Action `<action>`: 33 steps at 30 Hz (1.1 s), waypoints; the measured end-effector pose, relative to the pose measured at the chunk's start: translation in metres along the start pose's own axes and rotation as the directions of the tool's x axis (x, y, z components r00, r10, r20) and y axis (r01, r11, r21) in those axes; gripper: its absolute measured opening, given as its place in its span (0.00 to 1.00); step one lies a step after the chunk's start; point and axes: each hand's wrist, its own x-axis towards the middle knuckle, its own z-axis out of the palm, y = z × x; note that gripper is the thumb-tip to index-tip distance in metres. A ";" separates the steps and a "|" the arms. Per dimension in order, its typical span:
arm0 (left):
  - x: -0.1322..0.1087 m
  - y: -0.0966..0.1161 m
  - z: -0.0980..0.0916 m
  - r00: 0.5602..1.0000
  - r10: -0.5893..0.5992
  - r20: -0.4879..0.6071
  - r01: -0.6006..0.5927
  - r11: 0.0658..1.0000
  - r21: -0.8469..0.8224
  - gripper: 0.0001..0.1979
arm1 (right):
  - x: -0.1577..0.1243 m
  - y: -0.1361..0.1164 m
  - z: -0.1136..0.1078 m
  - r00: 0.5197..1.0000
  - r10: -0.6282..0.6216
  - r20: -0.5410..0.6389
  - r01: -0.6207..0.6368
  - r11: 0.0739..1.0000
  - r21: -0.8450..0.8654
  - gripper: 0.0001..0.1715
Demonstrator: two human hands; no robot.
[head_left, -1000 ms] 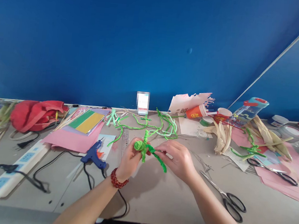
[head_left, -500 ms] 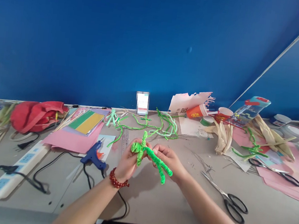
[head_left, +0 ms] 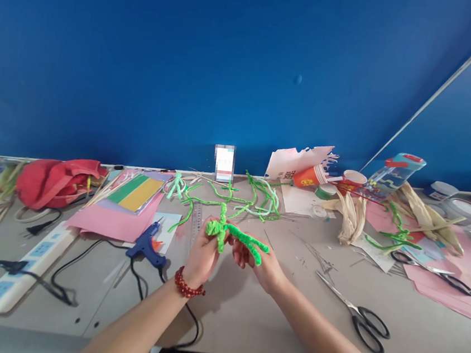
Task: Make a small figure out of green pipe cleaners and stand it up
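A bright green pipe-cleaner figure [head_left: 222,230] is held up above the table, with a coiled head end and two long twisted strands stretching to the right. My left hand [head_left: 204,252] is closed around its coiled end, a red bead bracelet on the wrist. Beneath the long strands, my right hand [head_left: 257,264] has curled fingers close to the middle of the figure; the strands lie across it and partly hide the fingers, so what they grip does not show clearly.
A blue glue gun [head_left: 148,245] lies left, its cord running under my left arm. Scissors [head_left: 358,314] rest on the right. Behind are loose green pipe cleaners [head_left: 262,196], a phone [head_left: 224,163] against the blue wall, paper cups [head_left: 310,176], and a white power strip [head_left: 23,269].
My right hand has turned and its fingers have curled under the strands. The strands have swung up, now closer to level, and the figure has shifted slightly left.
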 end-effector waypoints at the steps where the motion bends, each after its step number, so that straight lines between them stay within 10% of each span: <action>1: 0.001 0.001 0.000 1.000 -0.007 -0.013 0.007 1.000 -0.010 0.13 | 0.000 0.000 -0.003 0.998 -0.061 -0.020 0.058 0.991 -0.119 0.17; 4: 0.003 0.001 -0.004 0.998 -0.023 -0.066 0.021 1.000 -0.019 0.15 | -0.001 -0.007 -0.017 0.932 -0.343 -0.120 0.257 0.855 -0.451 0.10; 6: 0.003 -0.001 -0.007 0.993 -0.052 -0.104 0.052 0.999 -0.007 0.16 | -0.004 -0.016 -0.024 0.806 -0.581 -0.116 0.421 0.700 -0.577 0.12; 10: 0.002 -0.005 -0.012 0.986 -0.081 -0.143 0.087 0.996 0.031 0.15 | -0.011 -0.032 -0.024 0.568 -0.779 0.265 0.711 0.303 -0.634 0.15; 17: 0.002 -0.005 -0.008 0.988 -0.074 -0.133 0.080 0.996 0.042 0.13 | -0.002 -0.024 -0.017 0.683 -0.607 0.407 0.565 0.087 -0.820 0.14; 33: 0.001 0.002 -0.003 0.978 -0.138 -0.156 0.145 0.989 0.037 0.14 | -0.002 -0.024 -0.015 0.659 -0.583 0.476 0.474 -0.169 -0.864 0.10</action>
